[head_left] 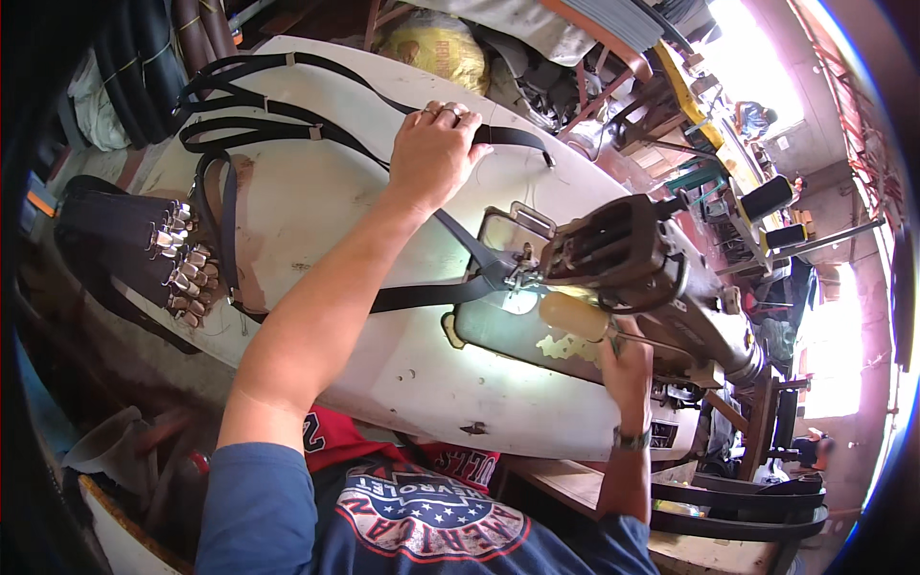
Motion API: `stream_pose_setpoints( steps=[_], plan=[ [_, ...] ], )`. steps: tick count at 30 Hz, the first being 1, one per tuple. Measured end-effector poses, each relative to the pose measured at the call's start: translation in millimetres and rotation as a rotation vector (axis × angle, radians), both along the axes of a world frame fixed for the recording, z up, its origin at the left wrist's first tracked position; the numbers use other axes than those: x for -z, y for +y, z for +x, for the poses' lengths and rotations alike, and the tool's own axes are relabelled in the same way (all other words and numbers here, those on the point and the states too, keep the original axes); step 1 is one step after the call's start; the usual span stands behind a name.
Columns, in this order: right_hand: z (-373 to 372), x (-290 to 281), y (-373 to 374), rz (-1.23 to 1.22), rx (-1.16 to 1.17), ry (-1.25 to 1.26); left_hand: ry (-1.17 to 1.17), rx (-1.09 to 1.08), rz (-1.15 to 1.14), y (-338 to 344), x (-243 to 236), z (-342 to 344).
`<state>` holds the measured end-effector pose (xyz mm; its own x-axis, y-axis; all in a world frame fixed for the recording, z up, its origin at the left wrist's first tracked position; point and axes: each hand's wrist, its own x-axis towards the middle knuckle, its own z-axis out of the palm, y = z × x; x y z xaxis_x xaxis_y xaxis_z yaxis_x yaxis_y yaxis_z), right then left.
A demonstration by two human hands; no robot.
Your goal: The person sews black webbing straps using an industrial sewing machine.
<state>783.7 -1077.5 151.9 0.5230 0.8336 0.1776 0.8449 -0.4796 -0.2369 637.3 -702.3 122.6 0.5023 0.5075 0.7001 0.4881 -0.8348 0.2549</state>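
Note:
My left hand (436,153) is closed on a black strap (513,136), fingers curled over it. Straps meet in a flat V (484,273) under the presser foot (525,270) of a dark industrial sewing machine (604,254). My right hand (623,369) is closed beside the machine, behind a pale yellow cylinder (570,316); what it grips is hidden. More looped straps (287,129) lie across the worn white tabletop (326,240), and a stack of black straps with metal clips (177,264) rests at its left end.
Dark rolls of material (139,67) stand at back left, near a yellow sack (426,53). Another workbench with machines (728,153) runs along the right, where co-workers (755,120) are partly visible. Black strips (738,517) lie on a lower bench at bottom right.

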Motion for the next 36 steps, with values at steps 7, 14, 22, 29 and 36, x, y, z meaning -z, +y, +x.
stream_pose_setpoints(
  steps=[7,14,22,29,36],
  plan=[
    [-69.7,-23.6,-28.9,0.085,0.129,-0.139,-0.294,0.093,0.132,7.6,-31.0,-23.3],
    [-160.5,-118.2,12.1,0.273,-0.623,-0.009,-0.471,0.403,0.185,-32.4,-128.8,-97.9],
    [-182.2,-172.8,139.0,0.398,-0.48,0.236,-0.268,0.601,0.239,-90.0,-139.6,-162.3],
    [-189.6,-184.3,152.5,0.228,-0.419,0.75,-0.402,0.651,0.041,-63.7,-138.6,-184.8],
    [-184.6,-216.1,155.8,0.545,-0.357,0.904,-0.142,0.545,-0.261,-12.3,-157.0,-179.9]
  ],
)
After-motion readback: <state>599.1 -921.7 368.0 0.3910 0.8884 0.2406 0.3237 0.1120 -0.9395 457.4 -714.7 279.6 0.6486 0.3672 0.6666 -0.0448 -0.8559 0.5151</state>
